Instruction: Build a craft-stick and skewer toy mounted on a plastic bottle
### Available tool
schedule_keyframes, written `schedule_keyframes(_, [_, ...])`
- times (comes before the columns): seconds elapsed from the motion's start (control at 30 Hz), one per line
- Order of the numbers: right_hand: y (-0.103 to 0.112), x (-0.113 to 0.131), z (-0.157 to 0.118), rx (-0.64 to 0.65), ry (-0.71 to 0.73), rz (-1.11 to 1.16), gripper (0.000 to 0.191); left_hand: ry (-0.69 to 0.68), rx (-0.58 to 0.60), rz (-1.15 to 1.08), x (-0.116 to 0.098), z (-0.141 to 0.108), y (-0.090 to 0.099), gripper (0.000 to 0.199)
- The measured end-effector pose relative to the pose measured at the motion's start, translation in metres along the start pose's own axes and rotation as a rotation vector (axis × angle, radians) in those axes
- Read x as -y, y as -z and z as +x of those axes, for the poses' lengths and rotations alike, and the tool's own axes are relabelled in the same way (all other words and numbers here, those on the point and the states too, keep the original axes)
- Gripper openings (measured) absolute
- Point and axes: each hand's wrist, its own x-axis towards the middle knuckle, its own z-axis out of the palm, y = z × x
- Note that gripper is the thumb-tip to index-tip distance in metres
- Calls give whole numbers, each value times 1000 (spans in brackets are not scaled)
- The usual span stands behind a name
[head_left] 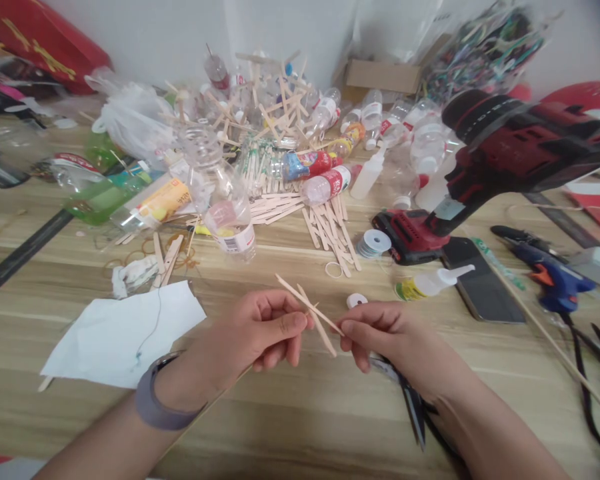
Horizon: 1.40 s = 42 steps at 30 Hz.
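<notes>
Two wooden craft sticks cross in an X between my hands, above the table. My right hand is closed, pinching the lower right end of one stick between thumb and fingertips. Beside the crossing, my left hand is closed on a thin wooden skewer, whose tip shows at the sticks. Its shaft seems to run back under my left wrist. How the skewer meets the sticks is too small to tell. Black scissors lie partly hidden beneath my right hand, and a small white spool is just beyond it.
A red and black cordless drill stands at right, near a phone, glue bottle and blue glue gun. Loose craft sticks and plastic bottles crowd the back. White paper lies at left.
</notes>
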Motion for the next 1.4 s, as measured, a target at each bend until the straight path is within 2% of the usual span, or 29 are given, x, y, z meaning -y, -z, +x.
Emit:
schedule_keyframes(0.13, [-1, 0, -1, 14, -3, -51, 15, 4, 18, 3, 2, 2, -2, 32])
schedule_keyframes(0.3, [1, -1, -2, -34, 62, -372, 19, -2, 29, -14, 4, 3, -7, 26])
schedule_keyframes(0.37, [3, -1, -2, -62, 163, -487, 24, 4, 51, -7, 6, 3, -9, 26])
schedule_keyframes(0.5, [7, -1, -2, -233, 555, -534, 17, 44, 89, -35, 10, 3, -12, 30])
schedule_keyframes(0.57, [7, -1, -3, -197, 666, -479, 24, 66, 104, -56, 11, 3, -14, 33])
schedule_keyframes(0.67, [7, -1, -2, -56, 737, -380, 29, 88, 145, -74, 13, 3, -15, 37])
schedule_keyframes(0.8, [6, -3, 0, 77, 739, -308, 31, 106, 196, -96, 18, 4, -16, 37])
schedule_keyframes(0.9, [5, -6, 1, 88, 692, -288, 35, 97, 225, -116, 21, 4, -17, 41])
schedule_keyframes(1.0, [4, -9, 3, 70, 734, -286, 43, 97, 194, -122, 21, 3, -17, 39])
schedule_keyframes(1.17, [4, -10, 4, 184, 824, -285, 35, 128, 201, -103, 18, 1, -16, 35])
schedule_keyframes(1.27, [5, -10, 3, 227, 802, -278, 36, 155, 247, -121, 19, 0, -14, 33])
schedule_keyframes(1.4, [6, -9, 1, 283, 751, -219, 39, 177, 314, -166, 23, -1, -10, 40])
